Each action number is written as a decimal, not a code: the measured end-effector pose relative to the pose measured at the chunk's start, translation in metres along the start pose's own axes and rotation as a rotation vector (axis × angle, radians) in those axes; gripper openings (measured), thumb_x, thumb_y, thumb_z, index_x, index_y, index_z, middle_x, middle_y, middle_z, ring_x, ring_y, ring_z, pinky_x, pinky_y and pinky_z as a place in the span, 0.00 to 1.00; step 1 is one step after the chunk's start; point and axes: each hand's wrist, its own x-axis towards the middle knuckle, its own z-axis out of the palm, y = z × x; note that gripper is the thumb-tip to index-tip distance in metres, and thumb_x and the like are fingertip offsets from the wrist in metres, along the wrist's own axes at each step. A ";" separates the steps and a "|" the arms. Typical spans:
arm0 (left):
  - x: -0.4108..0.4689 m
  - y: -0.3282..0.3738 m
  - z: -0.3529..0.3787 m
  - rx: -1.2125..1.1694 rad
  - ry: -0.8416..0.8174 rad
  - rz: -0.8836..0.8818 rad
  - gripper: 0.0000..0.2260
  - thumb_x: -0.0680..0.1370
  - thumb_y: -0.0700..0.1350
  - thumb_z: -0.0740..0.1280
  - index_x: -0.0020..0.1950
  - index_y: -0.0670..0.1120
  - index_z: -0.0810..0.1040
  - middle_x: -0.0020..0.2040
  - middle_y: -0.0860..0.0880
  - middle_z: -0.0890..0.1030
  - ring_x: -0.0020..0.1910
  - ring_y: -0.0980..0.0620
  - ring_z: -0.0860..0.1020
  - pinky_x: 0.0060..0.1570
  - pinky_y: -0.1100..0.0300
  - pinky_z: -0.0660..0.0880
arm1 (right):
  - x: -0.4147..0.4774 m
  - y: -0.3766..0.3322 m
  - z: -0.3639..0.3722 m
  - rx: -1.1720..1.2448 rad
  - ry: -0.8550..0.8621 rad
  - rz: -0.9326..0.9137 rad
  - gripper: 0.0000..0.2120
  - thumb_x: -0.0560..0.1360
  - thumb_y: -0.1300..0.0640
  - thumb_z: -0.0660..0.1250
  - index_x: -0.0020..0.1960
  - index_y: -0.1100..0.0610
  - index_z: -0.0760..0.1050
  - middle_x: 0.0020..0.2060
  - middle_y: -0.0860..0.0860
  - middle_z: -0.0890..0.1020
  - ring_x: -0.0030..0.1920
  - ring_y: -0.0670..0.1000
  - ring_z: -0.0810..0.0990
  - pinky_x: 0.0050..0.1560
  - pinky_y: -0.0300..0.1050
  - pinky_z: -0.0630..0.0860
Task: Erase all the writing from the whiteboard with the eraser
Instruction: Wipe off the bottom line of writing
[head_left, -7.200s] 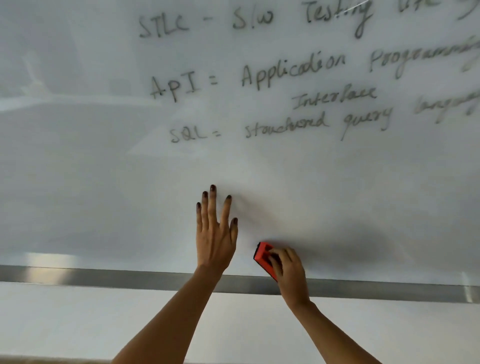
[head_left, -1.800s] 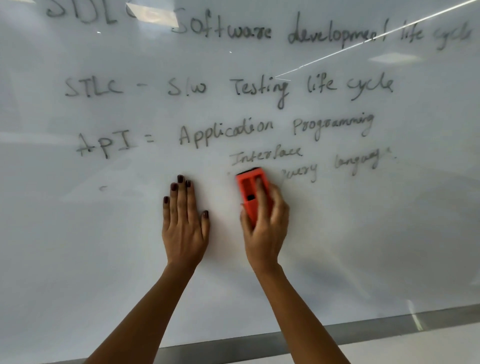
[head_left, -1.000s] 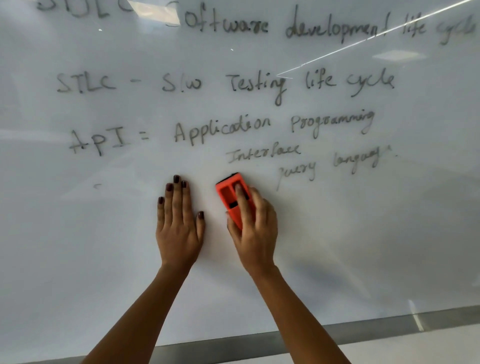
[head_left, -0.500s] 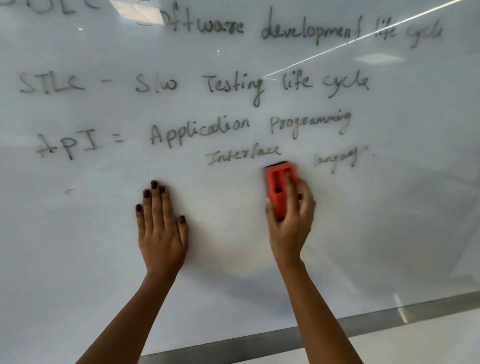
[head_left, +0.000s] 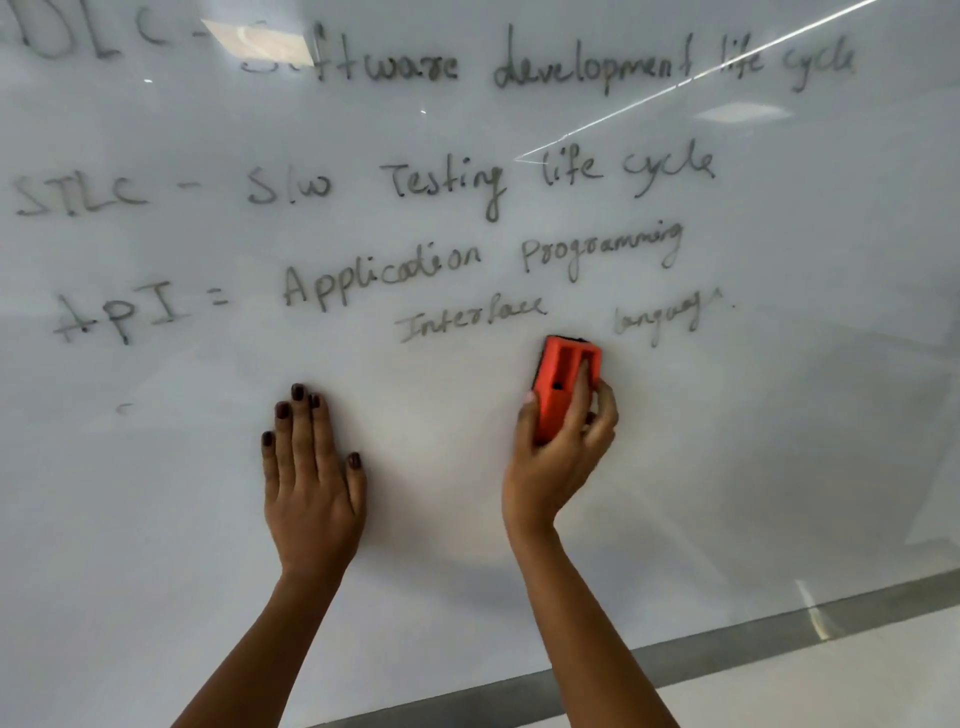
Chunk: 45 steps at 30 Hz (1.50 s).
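Observation:
A white whiteboard (head_left: 727, 441) fills the view, with several lines of grey handwriting (head_left: 467, 260) across its upper half. My right hand (head_left: 558, 462) grips an orange eraser (head_left: 563, 379) and holds it upright against the board, just below the word "Interface" and left of the word "language" (head_left: 657, 319). My left hand (head_left: 309, 483) lies flat on the board with straight fingers, to the left of the eraser. The board around and below both hands is wiped blank, apart from a small grey mark (head_left: 123, 408) at the left.
A grey metal frame strip (head_left: 727, 644) runs along the board's bottom edge, rising to the right. Below it is a pale wall (head_left: 831, 686). Ceiling lights reflect in the glossy board near the top.
The bottom line is mostly wiped off: "SQL =", "structured" and then "query" are gone. My right hand moved the eraser up from the board's bottom edge and swept it rightwards.

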 end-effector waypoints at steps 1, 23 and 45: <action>0.000 -0.001 0.000 0.002 -0.003 0.005 0.27 0.83 0.45 0.53 0.80 0.38 0.53 0.81 0.41 0.54 0.81 0.48 0.47 0.80 0.50 0.46 | 0.001 -0.004 0.002 0.025 0.052 0.111 0.26 0.76 0.54 0.68 0.72 0.57 0.69 0.67 0.54 0.70 0.61 0.53 0.70 0.57 0.56 0.75; -0.007 0.001 0.004 -0.001 -0.025 -0.032 0.27 0.84 0.46 0.51 0.81 0.38 0.50 0.80 0.39 0.56 0.81 0.47 0.46 0.80 0.50 0.45 | 0.029 0.035 -0.022 -0.168 -0.165 -0.488 0.24 0.79 0.48 0.63 0.71 0.57 0.71 0.68 0.56 0.71 0.57 0.58 0.74 0.56 0.51 0.72; -0.010 -0.001 0.011 -0.017 0.024 0.003 0.28 0.83 0.46 0.52 0.81 0.39 0.49 0.82 0.44 0.49 0.81 0.45 0.48 0.79 0.47 0.46 | 0.155 0.075 -0.050 -0.053 0.005 -0.013 0.29 0.75 0.43 0.62 0.72 0.55 0.69 0.68 0.56 0.71 0.61 0.55 0.71 0.60 0.52 0.72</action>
